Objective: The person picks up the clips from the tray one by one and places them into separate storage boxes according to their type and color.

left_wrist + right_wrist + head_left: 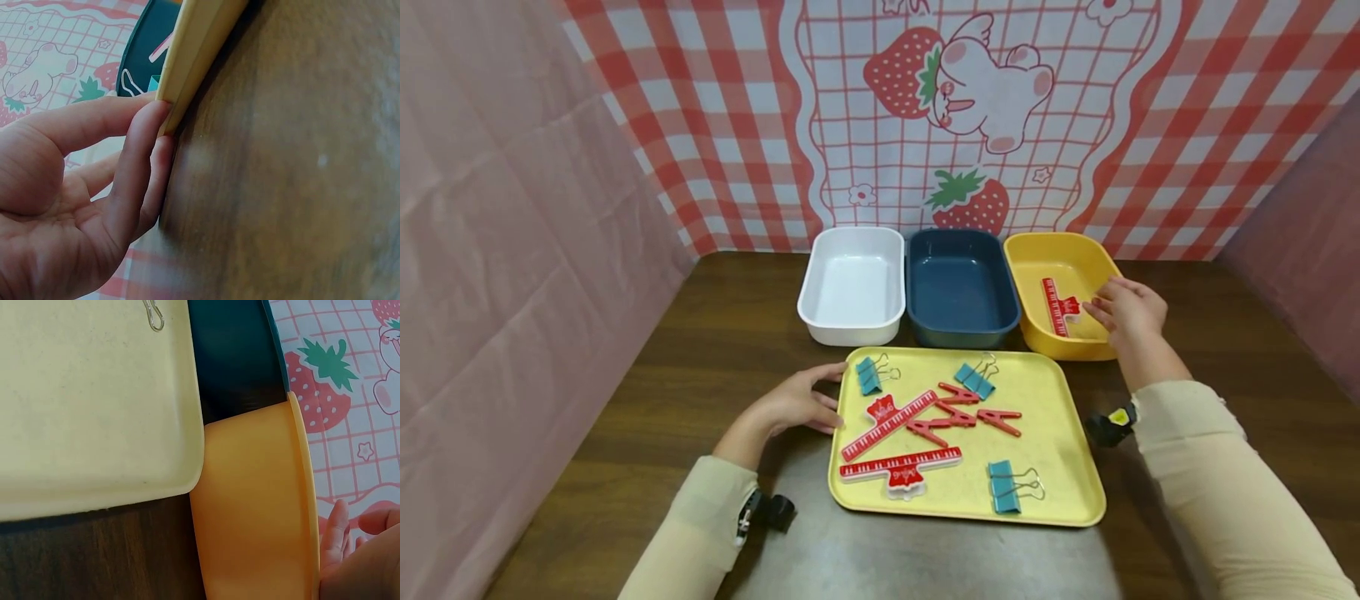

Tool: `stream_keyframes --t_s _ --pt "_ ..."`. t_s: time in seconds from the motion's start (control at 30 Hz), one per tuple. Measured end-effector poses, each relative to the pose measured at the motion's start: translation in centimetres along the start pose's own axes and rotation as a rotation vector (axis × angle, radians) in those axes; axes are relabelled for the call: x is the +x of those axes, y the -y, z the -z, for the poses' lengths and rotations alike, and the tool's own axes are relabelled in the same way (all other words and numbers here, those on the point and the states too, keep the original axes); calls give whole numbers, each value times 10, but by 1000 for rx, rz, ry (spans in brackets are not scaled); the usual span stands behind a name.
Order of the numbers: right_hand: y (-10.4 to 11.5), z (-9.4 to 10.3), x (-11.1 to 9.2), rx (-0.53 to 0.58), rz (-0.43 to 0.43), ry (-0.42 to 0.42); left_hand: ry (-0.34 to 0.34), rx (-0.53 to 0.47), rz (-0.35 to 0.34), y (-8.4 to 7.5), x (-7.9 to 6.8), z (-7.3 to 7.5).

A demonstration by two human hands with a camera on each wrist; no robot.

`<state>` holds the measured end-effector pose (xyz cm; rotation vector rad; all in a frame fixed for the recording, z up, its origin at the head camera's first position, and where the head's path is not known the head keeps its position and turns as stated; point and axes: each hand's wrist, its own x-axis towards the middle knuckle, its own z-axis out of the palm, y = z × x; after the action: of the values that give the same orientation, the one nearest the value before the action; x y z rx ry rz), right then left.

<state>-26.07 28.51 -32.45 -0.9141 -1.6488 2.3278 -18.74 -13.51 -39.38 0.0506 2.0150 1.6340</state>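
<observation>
My left hand [801, 402] is at the left edge of the pale yellow tray [1052, 467], its fingertips touching the outer rim. In the left wrist view the fingers [134, 169] lie loosely bent against the tray's side [199, 44]. My right hand [1131, 312] hovers over the right rim of the yellow bin [1026, 250], fingers loosely spread with nothing between them. Inside that bin lies a red piano-key clip [1057, 308]. On the tray lie two more piano-key clips [901, 465], several red clothespins [1000, 419] and three teal binder clips [1003, 487].
A white bin [850, 333] and a dark blue bin [962, 335] stand left of the yellow one, in a row behind the tray. A red-and-white checked cloth [722, 100] hangs at the back. Wood-grain tabletop [730, 317] shows on both sides.
</observation>
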Motion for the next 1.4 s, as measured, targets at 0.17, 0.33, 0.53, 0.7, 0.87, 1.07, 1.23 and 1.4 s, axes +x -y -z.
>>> stream_keyframes --t_s 0.17,0.33,0.53,0.7,0.87,1.07,1.23,1.4 --pt "-2 2 -2 9 12 23 -13 -1 5 -1 -1 0" --pt "-4 5 -7 8 21 35 -9 4 3 0 0 1" --pt "-8 7 -11 9 27 63 3 5 -4 1 1 1" --pt "-11 9 -15 -2 36 83 -6 5 -2 1 1 1" --pt "-13 9 -17 5 35 98 -23 6 7 -1 1 1" --pt "-16 11 -22 29 39 128 -27 4 15 -1 0 0" --pt "-18 11 -28 22 50 150 -11 7 3 0 0 1" --pt "-20 8 -34 -2 69 157 11 -5 -13 0 0 0"
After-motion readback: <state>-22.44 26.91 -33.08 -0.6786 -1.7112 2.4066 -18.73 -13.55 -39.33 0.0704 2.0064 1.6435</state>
